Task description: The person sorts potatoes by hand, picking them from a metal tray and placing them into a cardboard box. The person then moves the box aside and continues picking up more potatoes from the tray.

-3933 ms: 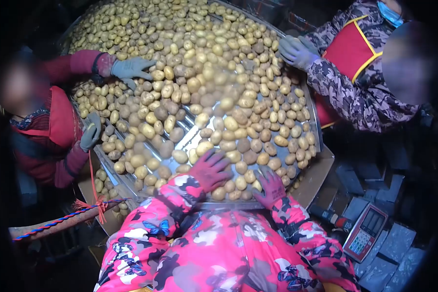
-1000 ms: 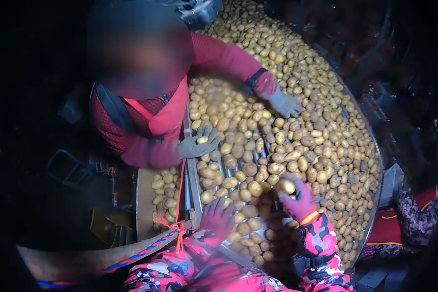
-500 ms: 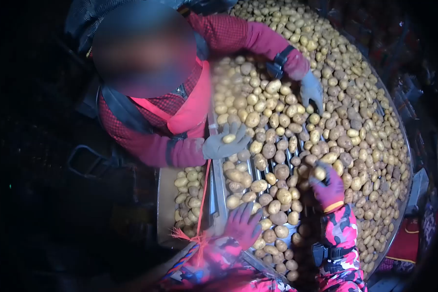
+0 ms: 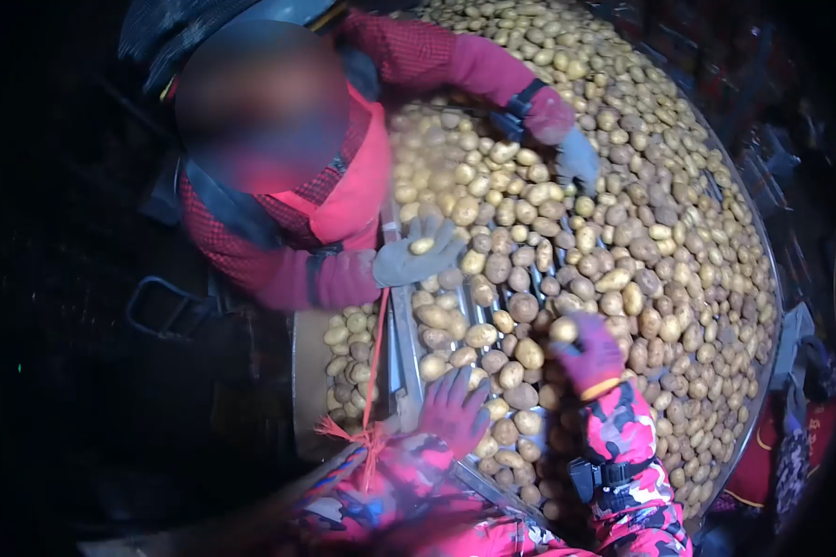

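Observation:
My right hand (image 4: 592, 354), in a purple glove, is closed on a pale potato (image 4: 563, 330) held between thumb and fingers, just above the heap. My left hand (image 4: 455, 408), gloved the same, lies flat with fingers spread beside the metal edge. Its fingertips reach the nearest potatoes. Many loose potatoes (image 4: 664, 327), some smooth and yellow, others brown with soil, cover the wide surface. Between both hands, metal bars (image 4: 532, 278) show through gaps among them.
A co-worker in a red apron (image 4: 348, 200) stands opposite, a potato lying on one grey-gloved hand (image 4: 423, 255) while the other glove (image 4: 578, 162) reaches into the heap. A bin (image 4: 308, 390) holding potatoes stands left of the metal rail (image 4: 405, 343), where red twine (image 4: 367, 436) is tied.
My right hand has moved left with the potato in its grip. My left hand stays spread by the edge. The whole view has shifted slightly, and the co-worker's right-side glove has drawn back a little.

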Tool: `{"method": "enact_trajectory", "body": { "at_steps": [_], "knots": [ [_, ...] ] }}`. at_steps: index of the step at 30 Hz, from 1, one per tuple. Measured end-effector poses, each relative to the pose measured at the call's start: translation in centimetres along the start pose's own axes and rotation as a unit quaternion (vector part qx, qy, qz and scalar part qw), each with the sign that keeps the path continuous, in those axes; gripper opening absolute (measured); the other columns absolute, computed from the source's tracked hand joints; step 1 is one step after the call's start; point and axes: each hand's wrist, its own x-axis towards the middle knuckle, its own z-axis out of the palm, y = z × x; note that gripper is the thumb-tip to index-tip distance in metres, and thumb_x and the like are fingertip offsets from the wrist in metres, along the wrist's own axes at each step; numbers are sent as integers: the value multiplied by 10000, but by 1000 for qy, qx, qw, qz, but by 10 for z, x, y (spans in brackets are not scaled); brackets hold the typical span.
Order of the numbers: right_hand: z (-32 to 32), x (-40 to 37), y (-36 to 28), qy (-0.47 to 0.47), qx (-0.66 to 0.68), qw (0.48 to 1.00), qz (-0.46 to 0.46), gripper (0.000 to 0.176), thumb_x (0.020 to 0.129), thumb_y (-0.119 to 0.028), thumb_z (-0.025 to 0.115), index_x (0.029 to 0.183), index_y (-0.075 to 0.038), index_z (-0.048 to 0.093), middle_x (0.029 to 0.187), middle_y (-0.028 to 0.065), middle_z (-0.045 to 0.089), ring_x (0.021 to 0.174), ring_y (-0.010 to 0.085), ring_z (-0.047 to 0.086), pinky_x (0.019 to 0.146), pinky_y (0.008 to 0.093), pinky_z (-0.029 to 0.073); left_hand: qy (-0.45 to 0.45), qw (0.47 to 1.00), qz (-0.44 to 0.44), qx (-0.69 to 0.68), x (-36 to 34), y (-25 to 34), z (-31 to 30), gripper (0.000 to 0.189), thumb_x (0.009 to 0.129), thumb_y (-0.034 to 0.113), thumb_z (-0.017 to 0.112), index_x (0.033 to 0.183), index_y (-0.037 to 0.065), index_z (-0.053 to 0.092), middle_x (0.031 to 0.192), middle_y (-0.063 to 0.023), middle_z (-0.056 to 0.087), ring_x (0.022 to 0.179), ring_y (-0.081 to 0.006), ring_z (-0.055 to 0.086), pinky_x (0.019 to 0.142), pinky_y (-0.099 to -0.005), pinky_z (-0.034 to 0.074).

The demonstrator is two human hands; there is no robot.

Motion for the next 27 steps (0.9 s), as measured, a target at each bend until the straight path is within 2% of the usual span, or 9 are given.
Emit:
{"method": "enact_trajectory", "body": {
  "at_steps": [3,8,12,14,16,18,21,24,27],
  "knots": [
    [-12,-62,-5,-210,83,969,98,487,804,-287,772,1242,-91,682,1153,152,697,1070,275,673,921,397,530,12,1000,10,2,5,-2,5,539,881,352,633,1367,126,577,1436,-222,474,1316,-417,443,1106,-545,335],
    [-38,-226,31,-214,327,872,296,506,854,-174,734,1326,-32,620,1133,57,686,1050,149,624,900,336,527,6,1000,8,16,-6,2,7,552,890,363,624,1385,124,572,1460,-216,459,1342,-401,430,1130,-548,310],
    [-16,-327,113,-214,101,942,238,353,867,-247,748,1178,-93,681,1061,77,688,1017,210,652,837,376,535,40,999,28,13,-7,4,6,552,893,369,622,1386,124,575,1457,-229,458,1336,-409,433,1123,-561,313],
    [-85,-266,32,-326,249,781,471,347,858,-270,756,1160,-111,693,1069,78,692,1010,206,649,816,374,530,52,998,21,27,-11,8,8,546,881,364,632,1371,128,590,1441,-224,475,1313,-417,453,1111,-559,334],
    [-36,-300,100,-300,179,903,250,311,890,-220,735,1176,-108,680,1071,64,684,945,182,649,748,347,533,68,996,23,60,-11,9,6,515,860,356,652,1328,143,631,1416,-193,509,1284,-390,492,1089,-530,383],
    [-24,-307,99,-206,238,930,190,345,914,-210,720,1224,-77,644,1118,68,668,959,194,646,765,344,534,77,994,29,69,-13,6,10,534,859,375,654,1344,155,624,1418,-191,512,1297,-389,483,1097,-535,374],
    [-33,-312,90,-190,473,749,423,472,920,-213,723,1338,-61,565,1177,81,644,1030,212,633,820,353,531,65,995,19,67,-14,5,11,550,864,398,649,1363,170,609,1435,-184,501,1317,-383,466,1116,-541,349],
    [-23,-311,94,-171,402,835,335,564,921,-198,726,1418,-71,491,1210,92,627,1062,212,628,825,356,536,48,998,14,24,-15,7,10,551,882,346,635,1373,103,577,1438,-259,471,1302,-448,448,1131,-576,301],
    [-24,-309,93,-188,413,823,343,515,952,-200,676,1416,-65,498,1236,97,621,1092,212,619,866,354,524,49,997,11,51,-16,4,14,544,875,375,644,1365,144,596,1444,-211,484,1315,-406,454,1127,-554,321]
  ]
}}
